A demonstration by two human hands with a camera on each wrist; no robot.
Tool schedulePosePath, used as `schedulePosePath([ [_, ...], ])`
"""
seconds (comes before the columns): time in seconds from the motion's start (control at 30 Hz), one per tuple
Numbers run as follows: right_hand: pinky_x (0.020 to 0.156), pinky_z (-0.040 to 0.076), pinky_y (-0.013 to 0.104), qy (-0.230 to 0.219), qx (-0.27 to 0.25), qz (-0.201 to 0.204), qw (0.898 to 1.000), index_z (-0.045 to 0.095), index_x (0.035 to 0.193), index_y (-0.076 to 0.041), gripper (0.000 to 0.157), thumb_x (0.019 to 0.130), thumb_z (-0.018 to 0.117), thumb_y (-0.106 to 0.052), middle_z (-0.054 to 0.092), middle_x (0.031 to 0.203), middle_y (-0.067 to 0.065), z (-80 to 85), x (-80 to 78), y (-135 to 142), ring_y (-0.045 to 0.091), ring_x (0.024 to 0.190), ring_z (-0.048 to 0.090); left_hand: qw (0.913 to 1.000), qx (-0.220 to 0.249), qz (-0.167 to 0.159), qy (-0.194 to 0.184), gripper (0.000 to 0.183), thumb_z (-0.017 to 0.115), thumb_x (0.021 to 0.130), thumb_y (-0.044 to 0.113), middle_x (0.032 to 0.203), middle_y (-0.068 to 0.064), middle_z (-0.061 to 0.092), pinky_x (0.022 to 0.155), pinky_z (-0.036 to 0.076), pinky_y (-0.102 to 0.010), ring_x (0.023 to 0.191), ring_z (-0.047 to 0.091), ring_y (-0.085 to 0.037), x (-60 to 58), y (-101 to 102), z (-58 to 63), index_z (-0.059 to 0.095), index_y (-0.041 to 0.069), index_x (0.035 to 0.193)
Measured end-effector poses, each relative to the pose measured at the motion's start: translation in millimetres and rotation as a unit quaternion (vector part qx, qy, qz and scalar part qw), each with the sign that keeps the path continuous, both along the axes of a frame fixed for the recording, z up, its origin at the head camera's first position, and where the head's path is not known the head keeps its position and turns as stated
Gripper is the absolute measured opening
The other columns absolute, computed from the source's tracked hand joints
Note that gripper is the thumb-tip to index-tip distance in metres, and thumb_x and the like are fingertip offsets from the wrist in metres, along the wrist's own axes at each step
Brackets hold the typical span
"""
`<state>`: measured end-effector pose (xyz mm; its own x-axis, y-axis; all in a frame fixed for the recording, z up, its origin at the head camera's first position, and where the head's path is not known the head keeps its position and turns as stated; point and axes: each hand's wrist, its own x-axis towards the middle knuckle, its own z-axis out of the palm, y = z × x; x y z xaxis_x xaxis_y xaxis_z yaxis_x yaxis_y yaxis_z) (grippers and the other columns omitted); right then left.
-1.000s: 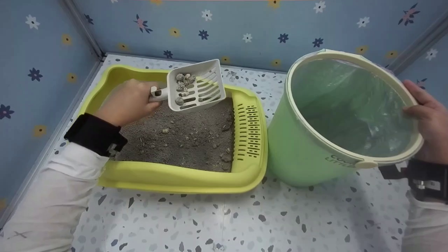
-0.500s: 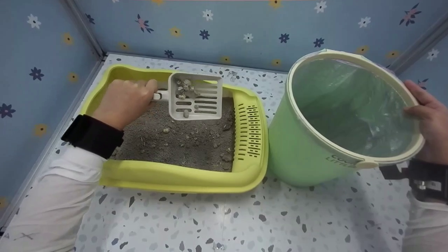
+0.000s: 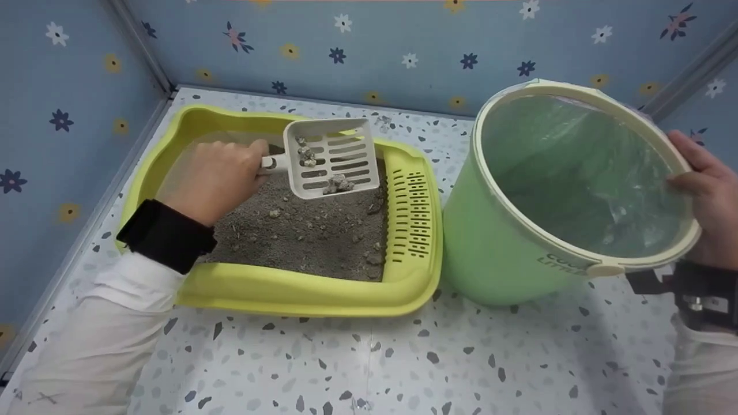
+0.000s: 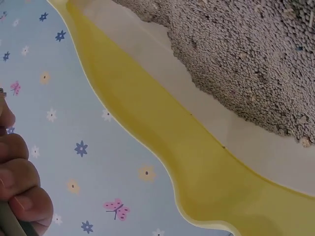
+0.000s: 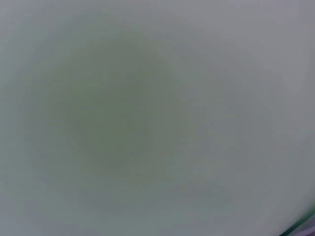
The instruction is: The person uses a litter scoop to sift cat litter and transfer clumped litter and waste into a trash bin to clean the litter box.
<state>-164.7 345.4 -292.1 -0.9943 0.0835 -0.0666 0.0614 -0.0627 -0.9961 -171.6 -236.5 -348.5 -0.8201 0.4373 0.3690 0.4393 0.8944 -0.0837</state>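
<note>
My left hand point(image 3: 222, 176) grips the handle of a white slotted litter scoop point(image 3: 340, 153) above the yellow litter box point(image 3: 288, 294). Several clumps point(image 3: 339, 184) lie in the scoop, some near its handle end and some by its near side. Grey litter point(image 3: 305, 242) covers the bottom of the box. At the right, my right hand point(image 3: 712, 190) holds the rim of a light green trash can point(image 3: 501, 248), thumb inside and over the clear liner point(image 3: 622, 213). The can leans, its mouth facing me. Curled fingers point(image 4: 24, 182) show in the left wrist view; the right wrist view is a blur.
A blue flowered wall point(image 3: 375, 52) runs behind the box and can, and another point(image 3: 46, 150) stands at the left. The speckled floor point(image 3: 369, 363) spreads out in front. The box's slotted ledge point(image 3: 412, 213) faces the can.
The scoop has come down and levelled from its tilt, and has shifted slightly right. Clumps in it have slid, some to its near side. The right hand and trash can stay put.
</note>
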Motion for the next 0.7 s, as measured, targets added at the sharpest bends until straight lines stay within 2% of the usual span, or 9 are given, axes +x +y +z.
schedulePosePath([
  [0.13, 0.081, 0.05, 0.016, -0.008, -0.007, -0.011, 1.0, 0.031, 0.146, -0.032, 0.054, 0.1, 0.031, -0.002, 0.019, 0.156, -0.009, 1.3, 0.0, -1, 0.011, 0.137, 0.032, 0.9972, 0.03, 0.035, -0.06, 0.022, 0.069, 0.083, 0.02, 0.059, -0.007, 0.05, 0.042, 0.039, -0.034, 0.047, 0.044, -0.021, 2.1, 13, 9.8, 0.055, 0.003, 0.082],
  [0.33, 0.081, 0.05, 0.018, -0.012, -0.024, -0.013, 1.0, 0.031, 0.145, -0.032, 0.054, 0.1, 0.032, -0.003, 0.019, 0.155, -0.009, 2.7, 1.0, -2, 0.011, 0.137, 0.032, 0.9838, 0.095, 0.062, -0.138, 0.021, 0.061, 0.088, 0.02, 0.066, -0.01, 0.054, 0.047, 0.042, -0.035, 0.054, 0.046, -0.023, 1.6, 39, 34.2, 0.059, 0.0, 0.08],
  [0.5, 0.081, 0.052, 0.02, -0.02, -0.045, -0.004, 0.999, 0.032, 0.145, -0.033, 0.054, 0.1, 0.032, -0.003, 0.02, 0.155, -0.008, 2.9, 0.7, -2, 0.011, 0.134, 0.037, 0.9793, 0.115, 0.059, -0.156, 0.023, 0.058, 0.09, 0.022, 0.07, -0.009, 0.055, 0.05, 0.044, -0.035, 0.058, 0.048, -0.023, 0.9, 74, 63.1, 0.06, 0.0, 0.083],
  [0.7, 0.083, 0.051, 0.021, -0.014, -0.057, -0.014, 0.998, 0.035, 0.144, -0.031, 0.053, 0.099, 0.035, -0.002, 0.022, 0.154, -0.007, 2.3, 0.8, -3, 0.011, 0.132, 0.04, 0.9811, 0.12, 0.045, -0.146, 0.021, 0.053, 0.093, 0.021, 0.073, -0.007, 0.057, 0.051, 0.044, -0.032, 0.058, 0.05, -0.02, -5.2, 116, 93.1, 0.061, 0.002, 0.088],
])
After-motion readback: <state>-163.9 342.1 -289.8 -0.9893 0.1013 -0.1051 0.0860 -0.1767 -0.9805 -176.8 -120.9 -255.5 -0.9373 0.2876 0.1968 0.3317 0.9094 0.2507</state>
